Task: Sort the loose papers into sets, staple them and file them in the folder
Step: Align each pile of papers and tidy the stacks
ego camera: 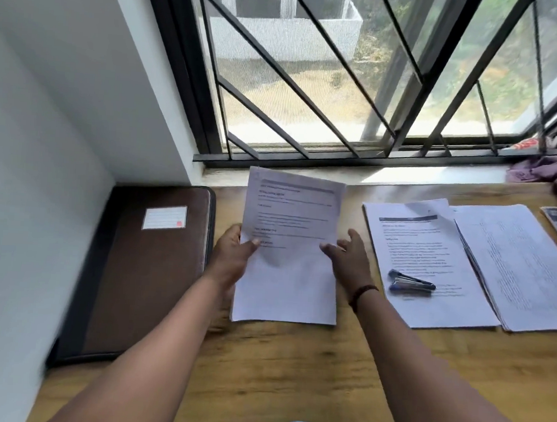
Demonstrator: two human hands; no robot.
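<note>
Bare wooden table [292,376] is seen nearest, between the forearms. Printed papers [289,244] are pinched at their left edge by the left hand [234,254], while the right hand [350,255] is spread at the right edge. A brown leather folder [141,267] is lain shut at the wall, and a blue stapler [410,282] is rested on flat paper stacks [431,264] rightward.

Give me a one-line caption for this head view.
Left hand holds a set of papers upright on the desk; right hand open beside it, stapler and folder untouched.
</note>
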